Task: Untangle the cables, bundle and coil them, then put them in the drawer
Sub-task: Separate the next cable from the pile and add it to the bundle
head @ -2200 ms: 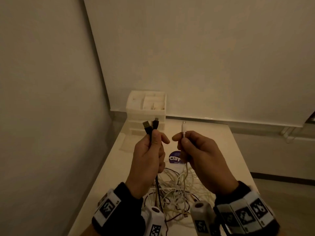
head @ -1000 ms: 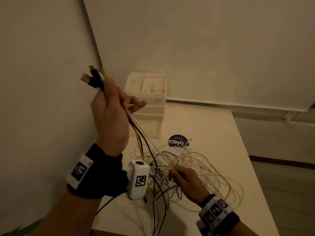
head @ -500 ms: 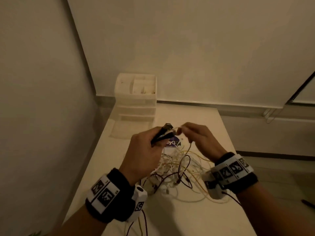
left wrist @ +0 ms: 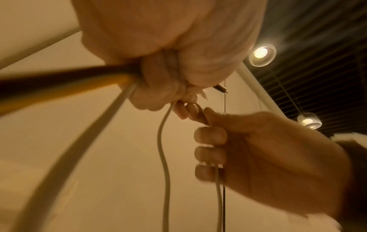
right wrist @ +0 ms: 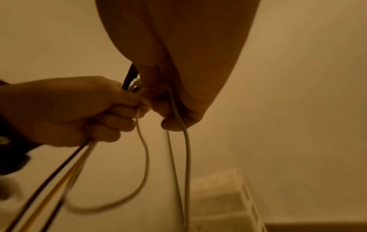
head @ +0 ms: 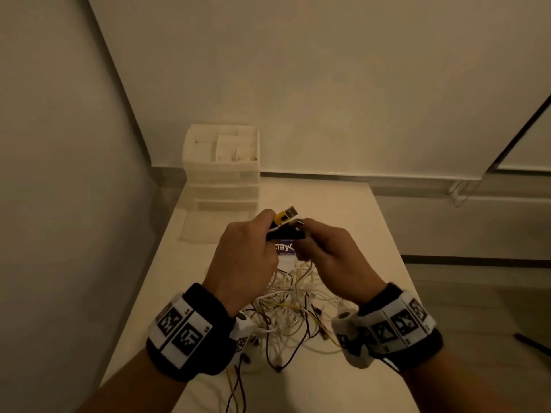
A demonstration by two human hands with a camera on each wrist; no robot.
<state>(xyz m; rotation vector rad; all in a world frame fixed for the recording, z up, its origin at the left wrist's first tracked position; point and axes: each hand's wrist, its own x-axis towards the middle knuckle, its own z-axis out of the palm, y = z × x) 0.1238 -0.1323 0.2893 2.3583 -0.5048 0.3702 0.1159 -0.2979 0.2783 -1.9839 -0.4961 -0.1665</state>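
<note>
The task is at an early stage: the left hand (head: 244, 263) grips a small bunch of cable ends, a yellow USB plug (head: 285, 215) and a black plug (head: 286, 234) poking out above its fingers, while the right hand (head: 334, 257) pinches a white cable (left wrist: 218, 196) beside them, seemingly adding it to the bunch. Below the hands, most of the cable tangle (head: 286, 308) lies loose on the desk (head: 372, 234); nothing is coiled, and I judge nothing has gone into a drawer. Behind the tangle stands one white drawer unit (head: 222, 174) by the wall. From the left fist hang one black, one yellow and two white cables, four countable; the tangle's count cannot be told
</note>
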